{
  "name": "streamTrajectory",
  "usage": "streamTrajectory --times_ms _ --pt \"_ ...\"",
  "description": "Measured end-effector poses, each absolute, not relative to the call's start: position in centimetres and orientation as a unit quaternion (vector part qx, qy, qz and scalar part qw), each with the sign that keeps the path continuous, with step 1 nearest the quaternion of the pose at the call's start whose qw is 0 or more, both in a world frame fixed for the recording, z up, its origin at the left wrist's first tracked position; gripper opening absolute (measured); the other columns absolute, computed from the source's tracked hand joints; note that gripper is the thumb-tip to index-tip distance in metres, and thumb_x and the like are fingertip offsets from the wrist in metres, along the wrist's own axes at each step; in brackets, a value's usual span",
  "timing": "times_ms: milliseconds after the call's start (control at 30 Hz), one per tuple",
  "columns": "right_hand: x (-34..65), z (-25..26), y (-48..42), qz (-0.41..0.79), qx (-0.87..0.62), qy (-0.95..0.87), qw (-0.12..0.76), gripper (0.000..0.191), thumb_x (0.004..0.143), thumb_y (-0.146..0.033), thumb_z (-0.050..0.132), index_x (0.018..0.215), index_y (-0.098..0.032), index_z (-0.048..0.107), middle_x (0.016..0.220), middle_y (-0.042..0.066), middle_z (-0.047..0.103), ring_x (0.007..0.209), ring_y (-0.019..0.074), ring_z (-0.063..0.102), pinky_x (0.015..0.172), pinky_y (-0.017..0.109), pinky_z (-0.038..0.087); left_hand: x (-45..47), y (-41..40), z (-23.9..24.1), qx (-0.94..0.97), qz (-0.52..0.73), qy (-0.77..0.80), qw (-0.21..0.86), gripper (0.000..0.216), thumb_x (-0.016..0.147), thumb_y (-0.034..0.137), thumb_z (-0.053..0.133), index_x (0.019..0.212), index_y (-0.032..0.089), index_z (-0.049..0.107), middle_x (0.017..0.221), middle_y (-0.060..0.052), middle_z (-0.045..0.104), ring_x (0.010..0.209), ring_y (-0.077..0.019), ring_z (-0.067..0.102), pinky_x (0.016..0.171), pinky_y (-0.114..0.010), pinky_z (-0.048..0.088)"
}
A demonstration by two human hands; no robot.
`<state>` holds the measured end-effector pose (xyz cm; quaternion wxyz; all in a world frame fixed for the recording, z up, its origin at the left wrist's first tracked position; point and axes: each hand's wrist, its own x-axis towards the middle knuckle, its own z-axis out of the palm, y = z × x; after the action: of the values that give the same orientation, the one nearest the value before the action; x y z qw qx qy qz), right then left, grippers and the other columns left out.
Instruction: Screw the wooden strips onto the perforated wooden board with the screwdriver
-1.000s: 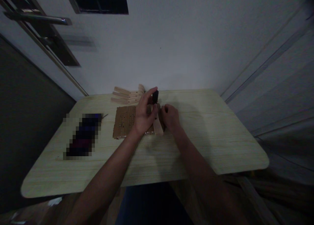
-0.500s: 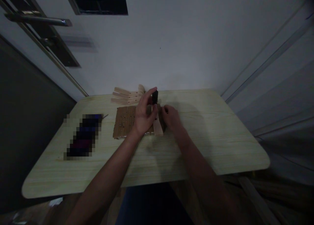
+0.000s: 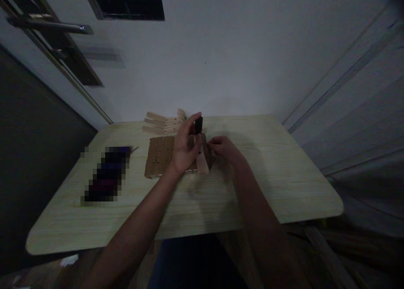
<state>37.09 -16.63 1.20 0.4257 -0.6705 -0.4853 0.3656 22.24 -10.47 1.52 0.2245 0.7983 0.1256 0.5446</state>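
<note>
My left hand (image 3: 184,148) is over the cardboard slab (image 3: 160,154), its fingers and thumb closed round a small upright black object (image 3: 198,124) whose exact kind I cannot make out. Under that hand, a flat pale wooden piece (image 3: 202,165) with a dark hole lies across the right part of the slab. Just right of the wood is my right hand (image 3: 225,149), fingertips and thumb pinched together at the slab's right edge. Anything between those fingertips is too small to see. Clusters of small holes dot the slab's left half.
Several wooden pieces (image 3: 162,123) with dark holes lie fanned out at the table's back, against the white wall (image 3: 221,70). A pixelated dark object (image 3: 107,175) rests on the left of the table (image 3: 277,179), a thin dark rod (image 3: 134,149) beside its top.
My right hand has turned and drawn slightly right, its fingers straighter than in the earlier curl. My left hand and the black object stay in place.
</note>
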Motion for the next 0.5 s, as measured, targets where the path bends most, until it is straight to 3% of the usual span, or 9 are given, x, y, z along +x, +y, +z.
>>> streamTrajectory --times_ms 500 --pt "36.77 1.09 -16.61 0.394 -0.657 -0.45 0.459 0.006 0.073 -0.012 0.056 0.074 -0.017 0.06 0.053 -0.004 0.055 0.043 0.0075 0.044 0.045 0.021 0.035 22.18 -10.6 1.87 0.791 0.551 0.14 0.224 0.049 0.093 0.039 0.054 0.139 0.029 0.041 0.129 -0.007 0.055 0.105 -0.0194 0.058 0.088 -0.034 0.051"
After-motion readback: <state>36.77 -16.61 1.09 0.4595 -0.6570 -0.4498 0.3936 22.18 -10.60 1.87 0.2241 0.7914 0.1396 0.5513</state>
